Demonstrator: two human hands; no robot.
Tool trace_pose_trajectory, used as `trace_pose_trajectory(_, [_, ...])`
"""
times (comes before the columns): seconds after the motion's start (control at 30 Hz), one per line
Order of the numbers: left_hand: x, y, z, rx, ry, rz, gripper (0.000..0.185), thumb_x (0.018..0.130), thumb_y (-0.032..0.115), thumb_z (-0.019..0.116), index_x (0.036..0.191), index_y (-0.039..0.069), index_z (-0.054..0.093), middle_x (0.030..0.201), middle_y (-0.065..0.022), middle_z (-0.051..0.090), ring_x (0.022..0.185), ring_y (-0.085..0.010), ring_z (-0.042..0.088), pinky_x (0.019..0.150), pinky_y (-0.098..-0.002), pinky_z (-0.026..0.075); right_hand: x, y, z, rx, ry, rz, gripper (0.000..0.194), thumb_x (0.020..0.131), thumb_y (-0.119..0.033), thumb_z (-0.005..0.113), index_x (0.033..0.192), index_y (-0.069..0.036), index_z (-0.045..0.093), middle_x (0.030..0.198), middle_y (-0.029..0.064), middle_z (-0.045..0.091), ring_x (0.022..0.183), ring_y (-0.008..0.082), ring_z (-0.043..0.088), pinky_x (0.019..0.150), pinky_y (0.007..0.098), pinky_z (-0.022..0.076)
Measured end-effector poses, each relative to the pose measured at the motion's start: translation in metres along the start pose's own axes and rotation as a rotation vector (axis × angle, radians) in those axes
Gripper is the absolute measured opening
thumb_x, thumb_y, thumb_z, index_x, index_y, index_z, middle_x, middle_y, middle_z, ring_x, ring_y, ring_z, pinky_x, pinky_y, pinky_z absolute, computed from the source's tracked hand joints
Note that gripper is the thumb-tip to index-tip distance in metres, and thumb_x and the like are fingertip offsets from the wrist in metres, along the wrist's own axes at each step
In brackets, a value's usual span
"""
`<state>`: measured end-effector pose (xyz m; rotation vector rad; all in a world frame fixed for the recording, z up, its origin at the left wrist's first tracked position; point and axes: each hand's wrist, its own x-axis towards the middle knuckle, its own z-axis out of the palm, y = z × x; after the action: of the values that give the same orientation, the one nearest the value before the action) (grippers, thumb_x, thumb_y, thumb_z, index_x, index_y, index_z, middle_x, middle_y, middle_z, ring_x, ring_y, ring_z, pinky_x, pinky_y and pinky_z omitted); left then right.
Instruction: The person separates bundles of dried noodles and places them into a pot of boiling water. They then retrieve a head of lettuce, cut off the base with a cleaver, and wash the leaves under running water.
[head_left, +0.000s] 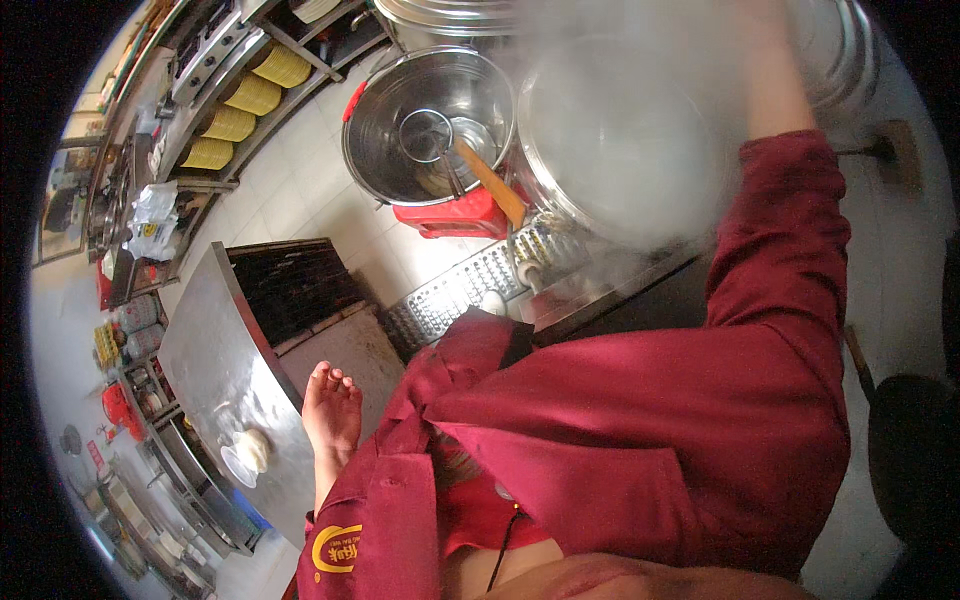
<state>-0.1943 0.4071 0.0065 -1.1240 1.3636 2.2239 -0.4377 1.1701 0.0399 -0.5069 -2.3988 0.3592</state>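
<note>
My left hand (331, 409) is empty beside the edge of a stainless steel table (259, 360), palm showing and fingers slightly bent. My right arm, in a maroon sleeve, reaches over a large round steel vessel (615, 142) full of thick steam. Steam and blur hide most of my right hand (757, 30), so its grip cannot be made out. Left of the steam, a deep steel pot (360, 142) rests on a red plastic stool (454, 215). A round-rimmed metal strainer or ladle (425, 136) and a wooden paddle or handle (491, 184) lean in that pot.
A perforated metal grating (465, 289) runs below the pots. Shelves at upper left hold stacked yellow dishes (255, 91). On the steel table lie a clear plastic lid or dish (238, 466) and a pale, soft-looking item (251, 448). A dark, broad-headed, long-handled tool (907, 450) is at right.
</note>
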Motion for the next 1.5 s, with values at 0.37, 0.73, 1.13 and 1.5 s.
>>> trace_pose_trajectory(0.37, [0.005, 0.000, -0.023, -0.037, -0.130, -0.031, 0.013, 0.089, 0.023, 0.054, 0.096, 0.012, 0.056, 0.081, 0.0010, 0.056, 0.075, -0.0145, 0.053, 0.068, -0.0263, 0.044, -0.120, -0.032, -0.046, 0.222, -0.207, 0.106, 0.031, 0.091, -0.026, 0.050, 0.117, -0.011, 0.057, 0.108, 0.0132, 0.060, 0.102, 0.0237, 0.055, 0.092, 0.0345, 0.0416])
trace_pose_trajectory(0.73, [0.006, -0.002, -0.048, -0.120, -0.140, -0.061, 0.012, 0.089, 0.022, 0.054, 0.094, 0.011, 0.056, 0.082, -0.0003, 0.055, 0.074, -0.0152, 0.053, 0.068, -0.0271, 0.044, -0.218, -0.096, -0.077, 0.361, -0.656, 0.795, 0.060, 0.080, -0.040, 0.063, 0.121, 0.003, 0.053, 0.120, 0.0182, 0.054, 0.106, 0.0273, 0.054, 0.086, 0.0361, 0.0422])
trace_pose_trajectory(1.13, [0.004, -0.009, -0.052, -0.128, -0.086, -0.081, 0.013, 0.090, 0.023, 0.053, 0.094, 0.011, 0.057, 0.081, -0.0004, 0.055, 0.074, -0.0150, 0.053, 0.068, -0.0270, 0.044, -0.233, -0.090, 0.003, -0.013, -0.779, 0.399, 0.079, 0.068, -0.054, 0.070, 0.106, 0.014, 0.057, 0.111, 0.0310, 0.056, 0.105, 0.0381, 0.057, 0.090, 0.0389, 0.0437])
trace_pose_trajectory(1.5, [-0.003, -0.011, -0.047, -0.121, -0.027, -0.078, 0.012, 0.090, 0.023, 0.054, 0.092, 0.011, 0.057, 0.080, 0.0002, 0.057, 0.073, -0.0144, 0.053, 0.068, -0.0267, 0.045, -0.214, -0.084, 0.046, -0.070, -0.803, 0.422, 0.083, 0.067, -0.060, 0.067, 0.105, 0.013, 0.058, 0.113, 0.0311, 0.055, 0.108, 0.0391, 0.054, 0.092, 0.0401, 0.0428])
